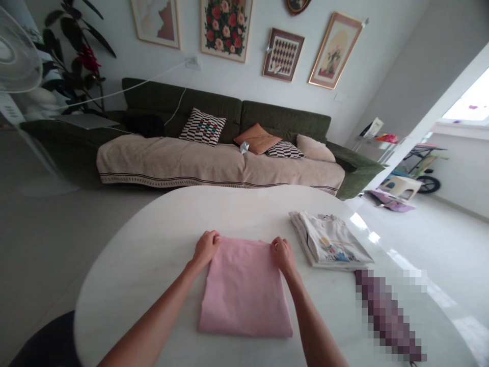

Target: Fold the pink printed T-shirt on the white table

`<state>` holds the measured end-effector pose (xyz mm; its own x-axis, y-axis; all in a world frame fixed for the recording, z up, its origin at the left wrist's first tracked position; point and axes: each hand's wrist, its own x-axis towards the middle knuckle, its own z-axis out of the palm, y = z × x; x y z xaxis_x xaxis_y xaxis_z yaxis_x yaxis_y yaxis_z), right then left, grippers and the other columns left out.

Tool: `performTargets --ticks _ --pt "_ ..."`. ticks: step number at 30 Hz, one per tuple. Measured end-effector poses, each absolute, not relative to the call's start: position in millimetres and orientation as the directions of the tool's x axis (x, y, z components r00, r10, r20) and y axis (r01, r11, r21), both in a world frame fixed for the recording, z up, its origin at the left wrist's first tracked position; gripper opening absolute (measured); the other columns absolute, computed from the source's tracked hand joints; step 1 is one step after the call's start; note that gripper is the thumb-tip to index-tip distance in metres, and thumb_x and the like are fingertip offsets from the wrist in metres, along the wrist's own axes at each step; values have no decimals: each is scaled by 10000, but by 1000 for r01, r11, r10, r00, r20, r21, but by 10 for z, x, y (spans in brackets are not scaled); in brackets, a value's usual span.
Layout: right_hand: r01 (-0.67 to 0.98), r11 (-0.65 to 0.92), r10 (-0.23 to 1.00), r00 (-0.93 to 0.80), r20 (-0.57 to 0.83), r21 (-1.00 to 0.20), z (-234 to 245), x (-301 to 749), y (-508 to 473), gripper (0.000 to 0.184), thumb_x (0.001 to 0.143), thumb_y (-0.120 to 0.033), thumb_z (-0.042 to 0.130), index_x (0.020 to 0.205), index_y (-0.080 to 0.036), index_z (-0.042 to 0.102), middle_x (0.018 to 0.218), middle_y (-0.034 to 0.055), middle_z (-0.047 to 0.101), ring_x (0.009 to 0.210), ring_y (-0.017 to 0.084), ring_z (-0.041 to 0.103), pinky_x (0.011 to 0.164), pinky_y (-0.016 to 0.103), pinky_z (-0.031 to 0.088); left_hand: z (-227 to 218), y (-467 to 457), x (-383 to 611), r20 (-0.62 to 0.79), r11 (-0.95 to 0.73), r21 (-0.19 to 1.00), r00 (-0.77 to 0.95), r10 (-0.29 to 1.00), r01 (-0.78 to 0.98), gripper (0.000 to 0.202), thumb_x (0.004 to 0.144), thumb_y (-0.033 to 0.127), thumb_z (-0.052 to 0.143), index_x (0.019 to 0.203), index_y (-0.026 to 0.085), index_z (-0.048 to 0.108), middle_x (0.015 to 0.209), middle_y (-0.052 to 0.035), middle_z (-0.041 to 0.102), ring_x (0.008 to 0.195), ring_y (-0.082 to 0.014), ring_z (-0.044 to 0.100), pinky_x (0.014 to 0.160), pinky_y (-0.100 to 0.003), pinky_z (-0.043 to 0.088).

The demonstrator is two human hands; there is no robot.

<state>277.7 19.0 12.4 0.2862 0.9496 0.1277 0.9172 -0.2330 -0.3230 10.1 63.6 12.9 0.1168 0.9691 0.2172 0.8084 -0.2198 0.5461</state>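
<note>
A pink folded cloth (246, 290), probably a garment, lies flat in a neat rectangle on the white table (153, 265). At its far left corner, my left hand (207, 246) pinches the edge with curled fingers. My right hand (282, 252) grips the far right corner the same way. Just right of that hand rests a stack of folded white T-shirts (332, 242), the top one bearing a printed picture and lettering.
A blurred-out purplish long item (389, 316) lies near the table's right edge. Beyond the table stands a green sofa (286, 116) with a beige throw (214, 163) and several cushions. A white fan (17, 56) is at the far left.
</note>
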Motion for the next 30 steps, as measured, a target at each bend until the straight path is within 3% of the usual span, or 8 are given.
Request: performTargets --ticks 7,13,16,18,20,23,27,30 --pt "924 -185 954 251 164 -336 173 2680 191 261 876 -233 274 1002 -192 499 849 25 618 733 145 557 601 235 369 109 626 43 193 -144 657 20 981 740 88 776 192 510 809 209 589 777 19 640 644 -95 576 600 -186 402" --pt "938 -172 936 250 247 -301 252 2492 73 376 871 -215 288 1204 -133 442 1169 150 520 1075 224 469 854 326 364 185 564 81 300 -196 692 -29 954 695 307 751 173 529 1057 194 535 995 -50 575 755 -121 585 715 -251 458" --pt "968 18 965 49 258 -250 300 2232 -107 418 899 -326 275 1285 -214 389 1376 91 347 1256 230 296 994 391 256 183 377 70 348 -252 707 -15 937 661 333 757 217 525 1089 185 517 1048 -69 553 843 -141 582 785 -284 467" --pt "960 150 978 -108 180 -236 301 2025 -227 464 890 -455 279 1324 -298 330 1437 32 247 1314 248 179 1024 462 190 117 163 32 346 -245 748 -46 937 617 339 773 267 496 1098 172 509 1061 -88 552 864 -159 586 766 -304 485" --pt "945 195 981 -181 76 -262 271 1846 -312 523 860 -560 271 1343 -359 269 1464 5 164 1333 274 97 1017 518 160 20 -101 -27 296 -199 822 -100 950 533 368 773 327 479 1102 165 504 1069 -102 560 877 -179 593 734 -316 502" --pt "942 170 985 -174 13 -291 204 1693 -362 557 848 -591 262 1358 -373 216 1474 9 108 1336 292 30 1012 550 121 -101 -490 -133 119 -72 932 -112 987 357 396 733 389 492 1055 162 529 980 -93 618 860 -192 614 730 -317 507" --pt "953 117 993 -119 8 -279 176 1661 -367 558 855 -571 271 1366 -362 195 1472 12 115 1337 289 24 1017 557 72 -86 -792 -239 -50 56 970 -31 998 235 402 692 418 508 996 157 542 843 -67 659 807 -192 629 744 -310 489" --pt "961 101 993 -114 -37 -259 208 1669 -372 537 868 -558 235 1367 -367 183 1473 -3 105 1340 261 29 1024 539 75 20 -870 -263 -103 93 974 43 994 206 403 699 417 495 1003 154 515 715 -22 640 699 -173 621 668 -282 474"
